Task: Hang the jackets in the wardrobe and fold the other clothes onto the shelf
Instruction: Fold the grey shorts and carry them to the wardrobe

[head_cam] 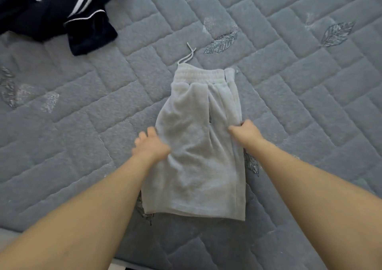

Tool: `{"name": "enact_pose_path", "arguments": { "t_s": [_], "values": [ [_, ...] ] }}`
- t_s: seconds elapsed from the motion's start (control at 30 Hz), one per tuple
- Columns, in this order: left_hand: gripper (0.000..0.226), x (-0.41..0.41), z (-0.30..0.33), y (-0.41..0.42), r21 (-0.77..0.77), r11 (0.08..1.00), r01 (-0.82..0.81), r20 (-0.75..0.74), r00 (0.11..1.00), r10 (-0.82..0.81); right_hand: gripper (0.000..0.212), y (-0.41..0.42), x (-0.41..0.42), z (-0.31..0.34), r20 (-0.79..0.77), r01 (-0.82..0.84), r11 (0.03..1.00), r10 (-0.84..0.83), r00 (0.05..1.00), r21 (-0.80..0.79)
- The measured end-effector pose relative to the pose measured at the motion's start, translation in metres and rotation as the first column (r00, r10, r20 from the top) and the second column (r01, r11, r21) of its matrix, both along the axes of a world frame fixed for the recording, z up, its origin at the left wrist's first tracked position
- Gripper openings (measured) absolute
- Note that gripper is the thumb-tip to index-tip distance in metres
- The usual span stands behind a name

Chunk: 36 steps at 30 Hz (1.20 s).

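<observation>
Light grey shorts lie folded in half lengthwise on the quilted grey bed cover, waistband and drawstring pointing away from me. My left hand lies on the shorts' left edge at mid-length; it is blurred, with fingers spread. My right hand pinches the shorts' right edge at mid-length, thumb and fingers curled on the cloth. A dark navy garment with white stripes lies crumpled at the far left of the bed.
The bed's near edge runs along the bottom left of the view. Embroidered leaf patterns dot the cover. Bare cover stretches to the right of the shorts and beyond them.
</observation>
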<state>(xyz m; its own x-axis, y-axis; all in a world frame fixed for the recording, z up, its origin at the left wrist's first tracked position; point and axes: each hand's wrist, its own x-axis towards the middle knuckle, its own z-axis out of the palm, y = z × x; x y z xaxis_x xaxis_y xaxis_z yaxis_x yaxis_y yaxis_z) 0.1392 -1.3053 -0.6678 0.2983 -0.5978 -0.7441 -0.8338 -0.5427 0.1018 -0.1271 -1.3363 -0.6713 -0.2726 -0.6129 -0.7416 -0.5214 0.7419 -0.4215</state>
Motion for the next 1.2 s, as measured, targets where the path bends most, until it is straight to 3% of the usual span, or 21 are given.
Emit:
{"name": "enact_pose_path", "arguments": {
  "t_s": [0.07,0.17,0.27,0.4,0.53,0.6,0.67,0.7,0.77,0.83,0.87,0.97,1.07,1.13,1.2],
  "values": [
    [0.074,-0.005,-0.002,-0.043,-0.073,0.995,-0.075,-0.168,0.984,0.062,0.044,-0.037,0.004,-0.001,-0.032,-0.021,0.996,0.019,0.999,-0.085],
    [0.064,-0.014,-0.016,-0.108,-0.179,0.948,-0.264,-0.280,0.937,0.209,0.050,-0.089,0.010,-0.009,-0.101,-0.091,0.975,0.071,0.992,-0.202],
    [0.048,-0.025,-0.038,-0.159,-0.252,0.874,-0.414,-0.453,0.849,0.272,0.036,-0.122,0.016,-0.021,-0.224,-0.289,0.929,0.238,0.945,-0.230],
    [0.051,-0.028,-0.054,-0.188,-0.234,0.905,-0.355,-0.692,0.715,0.102,0.031,-0.129,0.014,-0.032,-0.443,-0.523,0.839,0.417,0.794,-0.148],
    [0.078,-0.012,-0.054,-0.198,-0.196,0.972,-0.127,-0.771,0.633,-0.072,0.023,-0.118,-0.006,-0.037,-0.452,-0.486,0.857,0.370,0.812,-0.171],
    [0.076,-0.006,-0.046,-0.207,-0.191,0.981,0.012,-0.727,0.671,-0.150,0.013,-0.113,-0.009,-0.034,-0.434,-0.425,0.846,0.268,0.860,-0.321],
    [0.058,-0.006,-0.043,-0.216,-0.272,0.948,0.168,-0.599,0.741,-0.303,0.032,-0.118,-0.002,-0.031,-0.394,-0.417,0.779,0.238,0.888,-0.469],
    [0.043,-0.009,-0.043,-0.218,-0.335,0.908,0.253,-0.525,0.750,-0.402,0.042,-0.125,0.002,-0.028,-0.353,-0.425,0.778,0.278,0.893,-0.463],
    [0.022,-0.017,-0.045,-0.219,-0.436,0.818,0.374,-0.392,0.740,-0.547,0.068,-0.144,0.009,-0.025,-0.245,-0.432,0.864,0.374,0.895,-0.260],
    [0.016,-0.023,-0.046,-0.215,-0.505,0.732,0.457,-0.247,0.736,-0.630,0.089,-0.164,0.009,-0.023,-0.204,-0.420,0.907,0.405,0.891,-0.036],
    [0.014,-0.024,-0.045,-0.214,-0.519,0.691,0.504,-0.176,0.727,-0.663,0.087,-0.171,0.007,-0.021,-0.210,-0.411,0.912,0.404,0.890,0.010],
    [0.028,-0.025,-0.038,-0.215,-0.485,0.571,0.662,-0.012,0.648,-0.762,0.051,-0.179,0.005,-0.018,-0.189,-0.445,0.895,0.435,0.880,-0.009],
    [0.052,-0.028,-0.029,-0.219,-0.364,0.539,0.759,0.047,0.593,-0.803,0.023,-0.172,0.001,-0.013,-0.101,-0.406,0.905,0.395,0.913,-0.130],
    [0.063,-0.033,-0.026,-0.223,-0.225,0.518,0.825,0.139,0.553,-0.821,0.018,-0.166,-0.011,-0.012,-0.116,-0.319,0.919,0.300,0.947,-0.232],
    [0.063,-0.046,-0.023,-0.233,-0.123,0.560,0.819,0.177,0.573,-0.800,0.022,-0.161,-0.022,-0.020,-0.155,-0.253,0.935,0.219,0.963,-0.247]
  ]
}}
